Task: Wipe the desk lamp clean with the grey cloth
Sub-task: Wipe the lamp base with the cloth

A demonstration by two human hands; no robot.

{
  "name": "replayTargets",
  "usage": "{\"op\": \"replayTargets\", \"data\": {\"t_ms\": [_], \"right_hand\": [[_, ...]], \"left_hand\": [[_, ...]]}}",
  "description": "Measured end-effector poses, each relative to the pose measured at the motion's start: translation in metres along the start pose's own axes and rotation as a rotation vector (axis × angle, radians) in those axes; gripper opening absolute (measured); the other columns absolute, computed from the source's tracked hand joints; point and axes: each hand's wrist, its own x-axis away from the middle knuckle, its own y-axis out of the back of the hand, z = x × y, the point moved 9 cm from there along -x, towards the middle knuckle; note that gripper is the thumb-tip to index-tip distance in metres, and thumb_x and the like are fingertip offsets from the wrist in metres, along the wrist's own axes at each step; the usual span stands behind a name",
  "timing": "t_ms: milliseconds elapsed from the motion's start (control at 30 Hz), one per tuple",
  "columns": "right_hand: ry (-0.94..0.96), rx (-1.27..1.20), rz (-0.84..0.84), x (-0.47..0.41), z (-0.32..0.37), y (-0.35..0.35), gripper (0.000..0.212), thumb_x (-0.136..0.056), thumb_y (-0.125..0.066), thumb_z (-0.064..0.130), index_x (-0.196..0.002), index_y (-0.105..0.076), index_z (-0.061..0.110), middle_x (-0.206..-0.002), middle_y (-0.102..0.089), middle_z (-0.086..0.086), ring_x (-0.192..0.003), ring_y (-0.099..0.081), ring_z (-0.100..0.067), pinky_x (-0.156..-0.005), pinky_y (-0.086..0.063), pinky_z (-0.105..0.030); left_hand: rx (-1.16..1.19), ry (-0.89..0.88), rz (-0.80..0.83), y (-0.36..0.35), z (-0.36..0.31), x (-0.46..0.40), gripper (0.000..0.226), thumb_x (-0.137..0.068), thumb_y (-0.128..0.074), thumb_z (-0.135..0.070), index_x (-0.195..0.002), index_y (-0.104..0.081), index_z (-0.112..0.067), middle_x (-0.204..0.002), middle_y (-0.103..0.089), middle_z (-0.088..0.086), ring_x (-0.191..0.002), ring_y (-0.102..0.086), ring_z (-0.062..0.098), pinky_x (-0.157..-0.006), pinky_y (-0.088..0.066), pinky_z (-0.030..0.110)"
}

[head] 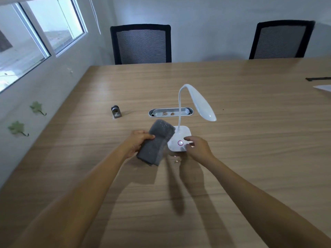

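A white desk lamp (180, 138) stands on the wooden table (250, 140), with a square base, a pink ring button, a thin bent neck and an oval head (202, 104) drooping to the right. My left hand (138, 144) grips a folded grey cloth (155, 142) just left of the base; the cloth's upper end overlaps the base's left edge. My right hand (197, 147) rests at the base's front right corner, fingers curled around its edge.
A silver cable tray (170, 111) is sunk into the table behind the lamp. A small metal cylinder piece (116, 111) stands to the left. Two black mesh chairs (141, 43) are at the far side. A wall with windows runs along the left.
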Motion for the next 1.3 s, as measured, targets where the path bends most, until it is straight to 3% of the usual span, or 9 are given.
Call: {"op": "replayTargets", "data": {"t_ms": [133, 233, 367, 567, 800, 900, 1000, 1133, 1300], "right_hand": [[0.262, 0.473, 0.195, 0.003, -0.001, -0.025, 0.052, -0.084, -0.055, 0.015, -0.135, -0.047, 0.014, -0.149, -0.041, -0.01, -0.135, -0.039, -0.027, -0.109, -0.039, -0.039], [0.272, 0.653, 0.299, 0.0, -0.015, -0.036, 0.061, -0.089, -0.05, 0.016, -0.146, -0.028, 0.021, -0.158, -0.022, -0.003, -0.144, -0.025, -0.024, -0.115, -0.03, -0.04], [0.262, 0.671, 0.336, 0.001, -0.017, -0.04, 0.064, -0.089, -0.049, 0.019, -0.148, -0.024, 0.019, -0.16, -0.016, -0.006, -0.144, -0.023, -0.022, -0.117, -0.026, -0.039], [0.246, 0.655, 0.368, -0.003, -0.015, -0.039, 0.062, -0.089, -0.048, 0.019, -0.147, -0.027, 0.018, -0.159, -0.018, -0.007, -0.14, -0.032, -0.028, -0.111, -0.034, -0.038], [0.222, 0.578, 0.383, -0.008, -0.012, -0.035, 0.056, -0.088, -0.047, 0.02, -0.143, -0.036, 0.022, -0.153, -0.032, -0.004, -0.133, -0.042, -0.028, -0.103, -0.042, -0.038], [0.226, 0.567, 0.389, -0.007, -0.011, -0.033, 0.055, -0.087, -0.047, 0.018, -0.141, -0.038, 0.02, -0.152, -0.035, -0.006, -0.131, -0.044, -0.029, -0.103, -0.043, -0.038], [0.219, 0.576, 0.394, -0.007, -0.012, -0.032, 0.055, -0.085, -0.05, 0.019, -0.14, -0.04, 0.02, -0.151, -0.035, -0.004, -0.128, -0.046, -0.032, -0.099, -0.045, -0.039], [0.205, 0.57, 0.397, -0.008, -0.014, -0.033, 0.058, -0.084, -0.052, 0.019, -0.14, -0.039, 0.024, -0.155, -0.03, 0.0, -0.13, -0.046, -0.03, -0.099, -0.044, -0.038], [0.202, 0.613, 0.434, -0.009, -0.016, -0.036, 0.059, -0.087, -0.05, 0.021, -0.144, -0.034, 0.026, -0.158, -0.022, 0.0, -0.135, -0.041, -0.027, -0.104, -0.041, -0.036]], "left_hand": [[-0.382, -0.272, -0.319, 0.014, -0.028, -0.009, 0.021, -0.078, -0.065, -0.013, -0.064, -0.049, -0.014, -0.068, -0.051, 0.001, -0.071, -0.05, 0.019, -0.062, -0.041, 0.027], [-0.746, -0.492, -0.412, -0.007, -0.043, -0.005, 0.017, -0.077, -0.061, -0.017, -0.08, -0.051, -0.004, -0.093, -0.048, 0.012, -0.081, -0.047, 0.025, -0.07, -0.045, 0.035], [-0.92, -0.624, -0.389, -0.049, -0.047, -0.013, 0.03, -0.079, -0.053, -0.007, -0.104, -0.048, 0.009, -0.112, -0.046, 0.028, -0.094, -0.051, 0.039, -0.077, -0.048, 0.047], [-1.339, -0.605, -0.21, -0.093, -0.03, -0.036, 0.034, -0.088, -0.045, -0.009, -0.12, -0.042, -0.002, -0.134, -0.046, 0.018, -0.11, -0.053, 0.036, -0.075, -0.049, 0.046], [-1.489, -0.723, 0.1, -0.099, -0.007, -0.022, 0.048, -0.085, -0.052, -0.013, -0.13, -0.041, -0.002, -0.136, -0.049, 0.018, -0.125, -0.046, 0.033, -0.095, -0.042, 0.041], [-1.629, -0.86, 0.204, -0.093, -0.004, -0.006, 0.036, -0.089, -0.043, -0.009, -0.124, -0.047, -0.003, -0.134, -0.051, 0.016, -0.118, -0.052, 0.029, -0.088, -0.048, 0.041], [-1.554, -0.808, 0.081, -0.067, -0.022, -0.005, 0.028, -0.087, -0.041, -0.007, -0.113, -0.05, -0.003, -0.119, -0.056, 0.018, -0.105, -0.057, 0.033, -0.083, -0.05, 0.045], [-1.345, -0.638, -0.275, -0.035, -0.054, -0.015, 0.042, -0.083, -0.046, -0.006, -0.125, -0.045, -0.002, -0.118, -0.056, 0.018, -0.102, -0.056, 0.037, -0.071, -0.047, 0.045], [-1.322, -0.572, -0.087, -0.073, -0.033, -0.028, 0.033, -0.086, -0.046, -0.008, -0.119, -0.045, -0.002, -0.125, -0.054, 0.018, -0.113, -0.053, 0.034, -0.087, -0.049, 0.044]]}}
